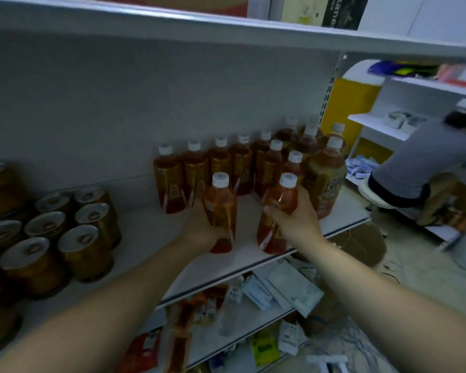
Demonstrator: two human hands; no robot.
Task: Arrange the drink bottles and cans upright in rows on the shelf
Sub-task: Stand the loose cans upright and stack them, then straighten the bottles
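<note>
Near the front edge of the white metal shelf [151, 230], my left hand [199, 230] and right hand [293, 216] curl their fingers round two amber, white-capped plastic bottles [221, 205]. A careless push back could, I judge, topple the standing row [221, 160] behind.

The white shelf [145, 232] carries drinks in two groups, well apart, with bare board between them. At the left stand the cans [65, 232], golden with silver tops, upright and close together in rows. At the right, along the back wall, the bottles [207, 168] stand upright in a row (white caps, amber drink, red at the foot), and more stand in front toward the right end. There a big bottle [324, 179] stands just beside the smaller ones. Near the front edge the left hand [199, 230] grips the left bottle [220, 208] and the right hand [293, 214] grips the right bottle [279, 211]. Whether their feet touch the shelf, I cannot tell.
</note>
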